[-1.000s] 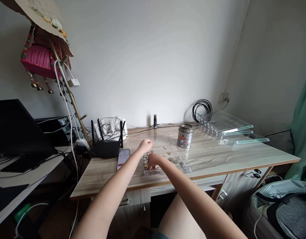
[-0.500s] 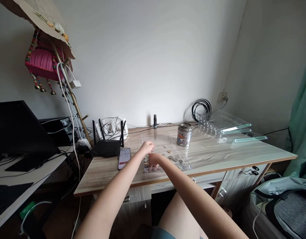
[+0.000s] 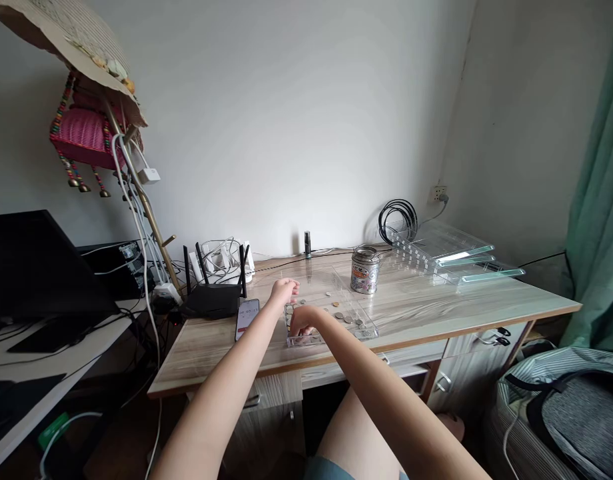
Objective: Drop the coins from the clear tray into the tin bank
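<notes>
A clear plastic tray (image 3: 370,331) lies on the wooden desk (image 3: 436,310) with several coins (image 3: 347,319) scattered in it. My right hand (image 3: 303,321) reaches into the tray's near left part, fingers curled down onto the coins there; what they grip is hidden. My left hand (image 3: 283,291) hovers over the tray's far left edge with fingers bent in a loose pinch, and I cannot make out anything in it. A phone (image 3: 247,315) with a lit screen lies just left of the tray.
A printed metal tin (image 3: 364,270) stands right of the tray. Clear acrylic trays (image 3: 451,257) and a black cable coil (image 3: 396,219) sit at the back right. A black router (image 3: 211,297) and power strip clutter the back left. A bag (image 3: 566,413) lies at the lower right.
Both hands stay over the tray's left part; the left hand has shifted slightly. The view has turned a little, so the desk sits further left.
</notes>
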`<move>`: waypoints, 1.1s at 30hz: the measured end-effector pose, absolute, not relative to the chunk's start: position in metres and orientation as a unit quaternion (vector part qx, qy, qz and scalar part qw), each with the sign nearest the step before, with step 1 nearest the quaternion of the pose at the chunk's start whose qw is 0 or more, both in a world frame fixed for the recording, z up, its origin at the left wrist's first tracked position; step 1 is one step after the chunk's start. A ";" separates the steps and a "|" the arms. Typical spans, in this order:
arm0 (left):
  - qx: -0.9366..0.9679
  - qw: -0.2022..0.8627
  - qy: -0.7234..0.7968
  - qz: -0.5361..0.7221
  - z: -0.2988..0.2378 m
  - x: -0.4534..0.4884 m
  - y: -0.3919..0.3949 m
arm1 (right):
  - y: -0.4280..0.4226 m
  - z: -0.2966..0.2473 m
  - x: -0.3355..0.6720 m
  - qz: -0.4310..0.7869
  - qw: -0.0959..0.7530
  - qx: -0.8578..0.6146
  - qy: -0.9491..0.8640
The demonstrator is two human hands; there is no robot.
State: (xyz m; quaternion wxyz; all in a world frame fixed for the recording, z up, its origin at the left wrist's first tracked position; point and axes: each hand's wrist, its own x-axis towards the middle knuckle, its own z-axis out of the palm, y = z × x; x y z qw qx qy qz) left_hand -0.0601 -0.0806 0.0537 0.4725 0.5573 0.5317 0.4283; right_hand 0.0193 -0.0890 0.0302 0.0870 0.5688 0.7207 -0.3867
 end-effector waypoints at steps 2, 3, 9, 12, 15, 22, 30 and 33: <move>0.548 0.480 0.525 0.440 0.054 -0.061 -0.079 | -0.089 0.030 0.020 -0.398 0.082 0.566 0.717; 0.544 0.485 0.521 0.445 0.054 -0.061 -0.079 | -0.089 0.030 0.021 -0.405 0.078 0.565 0.715; 0.506 0.515 0.502 0.476 0.050 -0.059 -0.076 | -0.087 0.032 0.028 -0.440 0.047 0.556 0.704; 0.480 0.531 0.496 0.492 0.048 -0.057 -0.075 | -0.086 0.031 0.029 -0.452 0.028 0.553 0.700; 0.441 0.549 0.492 0.512 0.044 -0.055 -0.074 | -0.089 0.027 0.034 -0.464 -0.007 0.547 0.696; 0.294 0.616 0.484 0.548 0.030 -0.050 -0.078 | -0.086 0.035 0.070 -0.436 -0.129 0.554 0.697; 0.134 0.740 0.366 0.548 0.028 -0.029 -0.096 | -0.088 0.080 0.042 -0.259 -0.150 0.600 0.742; 0.091 0.745 0.333 0.570 0.028 -0.031 -0.098 | -0.095 0.086 0.041 -0.190 -0.170 0.607 0.752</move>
